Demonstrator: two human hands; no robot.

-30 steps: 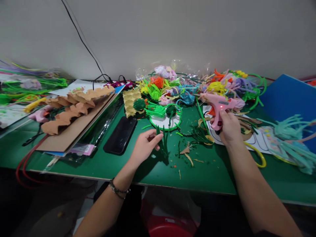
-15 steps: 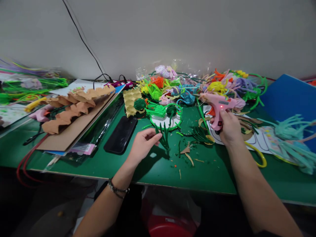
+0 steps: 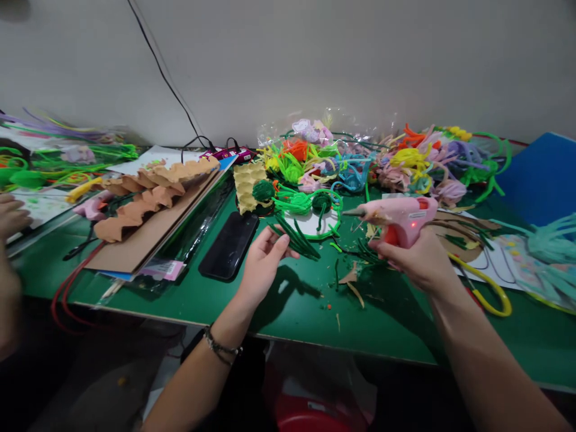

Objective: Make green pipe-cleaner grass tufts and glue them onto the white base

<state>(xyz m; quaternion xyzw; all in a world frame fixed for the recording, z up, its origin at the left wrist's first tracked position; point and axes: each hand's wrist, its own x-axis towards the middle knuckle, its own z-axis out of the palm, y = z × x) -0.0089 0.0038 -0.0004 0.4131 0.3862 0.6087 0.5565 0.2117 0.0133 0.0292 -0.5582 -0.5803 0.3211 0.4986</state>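
Observation:
My left hand is closed on a bunch of dark green pipe cleaners, held tilted above the table with the tips spread. In my right hand is a pink hot glue gun, its red light on and its dark nozzle pointing left toward the pipe cleaners, apart from them. Behind them lies a white disc edged with green pipe cleaner, bearing a bright green bundle and a dark green ball. More dark green pieces lie under the glue gun, partly hidden by my right hand.
A black phone lies left of my left hand. Cardboard with torn egg carton is further left, beside a second pink glue gun. Colourful pipe cleaner bundles line the wall. Yellow-handled scissors lie right. Another person's hand shows far left.
The glue gun has come down and turned to point left. My left hand has lifted and tilted the green pipe cleaners. Another person's hand has appeared at the left edge.

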